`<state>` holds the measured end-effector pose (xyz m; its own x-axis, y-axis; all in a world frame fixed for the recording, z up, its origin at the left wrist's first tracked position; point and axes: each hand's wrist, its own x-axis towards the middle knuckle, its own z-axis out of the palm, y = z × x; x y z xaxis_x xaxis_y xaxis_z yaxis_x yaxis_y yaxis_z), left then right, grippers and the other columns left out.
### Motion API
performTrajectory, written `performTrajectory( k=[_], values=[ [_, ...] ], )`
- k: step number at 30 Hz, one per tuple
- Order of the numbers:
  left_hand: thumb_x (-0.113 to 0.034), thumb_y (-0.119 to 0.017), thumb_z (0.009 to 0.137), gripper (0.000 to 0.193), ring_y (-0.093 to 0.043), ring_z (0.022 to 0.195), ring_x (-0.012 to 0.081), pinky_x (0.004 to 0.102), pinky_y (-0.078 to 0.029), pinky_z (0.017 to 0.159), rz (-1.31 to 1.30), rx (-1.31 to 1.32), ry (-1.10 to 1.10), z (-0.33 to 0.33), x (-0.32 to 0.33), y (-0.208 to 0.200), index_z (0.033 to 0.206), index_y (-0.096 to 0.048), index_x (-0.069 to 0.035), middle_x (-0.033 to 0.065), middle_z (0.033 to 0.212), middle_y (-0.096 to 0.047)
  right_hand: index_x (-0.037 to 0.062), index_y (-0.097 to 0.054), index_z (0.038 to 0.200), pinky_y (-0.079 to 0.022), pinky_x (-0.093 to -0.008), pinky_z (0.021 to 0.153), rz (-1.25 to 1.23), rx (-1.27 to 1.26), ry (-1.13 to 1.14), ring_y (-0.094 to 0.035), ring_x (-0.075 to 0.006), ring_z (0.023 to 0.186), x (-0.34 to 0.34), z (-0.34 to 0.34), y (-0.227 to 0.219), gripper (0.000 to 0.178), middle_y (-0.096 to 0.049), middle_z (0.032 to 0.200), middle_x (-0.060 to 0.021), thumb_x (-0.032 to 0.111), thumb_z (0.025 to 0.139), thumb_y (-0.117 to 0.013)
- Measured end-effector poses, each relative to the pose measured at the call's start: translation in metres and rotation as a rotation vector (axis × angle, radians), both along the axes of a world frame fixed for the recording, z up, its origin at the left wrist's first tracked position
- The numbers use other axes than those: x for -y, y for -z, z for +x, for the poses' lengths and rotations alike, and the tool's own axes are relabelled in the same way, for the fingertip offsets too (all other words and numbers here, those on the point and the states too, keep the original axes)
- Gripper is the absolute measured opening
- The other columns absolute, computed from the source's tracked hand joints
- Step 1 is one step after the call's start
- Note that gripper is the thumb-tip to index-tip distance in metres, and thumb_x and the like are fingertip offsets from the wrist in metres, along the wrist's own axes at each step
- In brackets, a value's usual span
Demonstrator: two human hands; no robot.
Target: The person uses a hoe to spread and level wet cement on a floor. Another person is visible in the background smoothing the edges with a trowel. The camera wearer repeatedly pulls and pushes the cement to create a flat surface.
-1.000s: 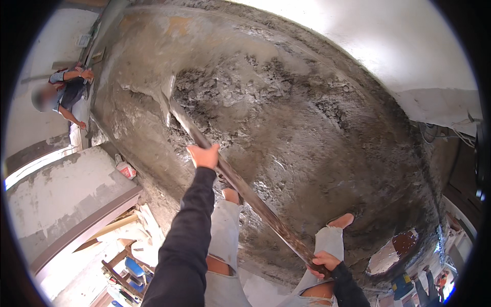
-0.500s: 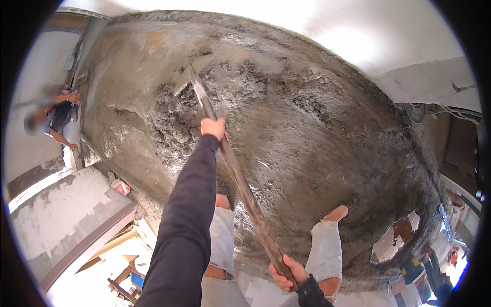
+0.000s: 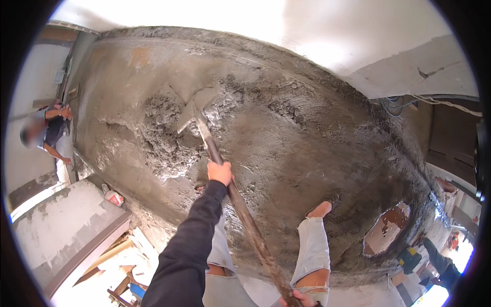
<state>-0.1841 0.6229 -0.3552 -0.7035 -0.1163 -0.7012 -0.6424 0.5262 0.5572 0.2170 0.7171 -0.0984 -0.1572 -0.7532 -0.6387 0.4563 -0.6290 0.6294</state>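
A long-handled shovel (image 3: pixel 245 214) slants across the view, its shaft smeared with mortar. My left hand (image 3: pixel 220 173) is wrapped round the upper shaft, not far behind the blade. Lower down, my right hand (image 3: pixel 298 299) grips the near end of the shaft, partly cut off by the lower edge. The grey metal blade (image 3: pixel 189 115) rests at a heap of wet mortar (image 3: pixel 166 130), and its far part is coated and hard to make out. Wet grey mortar (image 3: pixel 276 158) spreads over the floor around my feet, smooth in places and rough in others.
Another person (image 3: pixel 48 125) is at the far left edge. A low block (image 3: pixel 66 220) with patchy plaster stands left, wood scraps (image 3: pixel 120 253) below it. A bare reddish patch (image 3: pixel 386 230) shows at right. Cables (image 3: pixel 399 105) hang by the white wall (image 3: pixel 327 46).
The shovel has been pulled back toward me, both hands moving with it. Its blade has turned to show more of its face. My view has shifted slightly.
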Motion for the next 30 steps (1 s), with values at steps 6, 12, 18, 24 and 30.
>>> performTrajectory(
  k=[6, 12, 18, 24, 30],
  values=[
    [-0.009, -0.052, 0.074, 0.019, -0.050, 0.036, 0.0206, 0.0350, -0.043, 0.034, 0.149, -0.146, -0.059, 0.019, -0.069, -0.005, 0.061, -0.043, 0.002, 0.0102, 0.051, -0.046, 0.0072, -0.053, 0.096, -0.035, -0.0299, 0.034, -0.167, -0.054, 0.203, -0.040, -0.0153, 0.036, -0.047, 0.066, 0.019, 0.059, -0.046, 0.057, -0.0051, 0.063, 0.085, -0.037],
    [-0.011, -0.056, 0.074, 0.036, -0.061, 0.048, 0.0286, 0.0367, -0.050, 0.048, -0.045, 0.010, 0.285, -0.026, -0.118, 0.018, 0.089, -0.039, 0.017, 0.0226, 0.064, -0.058, 0.0081, -0.057, 0.092, -0.035, -0.0310, 0.032, -0.024, -0.087, 0.229, -0.041, -0.0175, 0.033, -0.041, -0.010, 0.015, 0.061, -0.046, 0.053, -0.0058, 0.065, 0.084, -0.036],
    [-0.014, -0.058, 0.075, 0.039, -0.064, 0.059, 0.0318, 0.0390, -0.052, 0.055, -0.067, 0.115, 0.352, 0.040, -0.121, 0.013, 0.096, -0.040, 0.014, 0.0262, 0.078, -0.060, 0.0072, -0.054, 0.090, -0.034, -0.0301, 0.030, -0.110, 0.012, 0.503, -0.039, -0.0165, 0.031, -0.015, 0.041, -0.035, 0.056, -0.043, 0.049, -0.0055, 0.060, 0.086, -0.036],
    [-0.014, -0.057, 0.075, 0.038, -0.063, 0.055, 0.0325, 0.0381, -0.052, 0.055, -0.180, -0.013, 0.408, 0.086, -0.111, 0.007, 0.095, -0.039, 0.012, 0.0258, 0.074, -0.060, 0.0075, -0.052, 0.093, -0.034, -0.0315, 0.030, -0.094, 0.091, 0.518, -0.037, -0.0182, 0.030, -0.013, 0.055, -0.079, 0.055, -0.042, 0.049, -0.0059, 0.060, 0.086, -0.037],
    [-0.013, -0.056, 0.075, 0.038, -0.058, 0.044, 0.0272, 0.0385, -0.049, 0.043, 0.154, 0.139, 0.257, 0.136, -0.102, -0.015, 0.091, -0.035, 0.014, 0.0193, 0.062, -0.054, 0.0077, -0.053, 0.088, -0.032, -0.0292, 0.029, -0.052, 0.340, 0.244, -0.037, -0.0175, 0.030, -0.027, 0.124, -0.095, 0.051, -0.043, 0.048, -0.0055, 0.057, 0.085, -0.044]
  ],
)
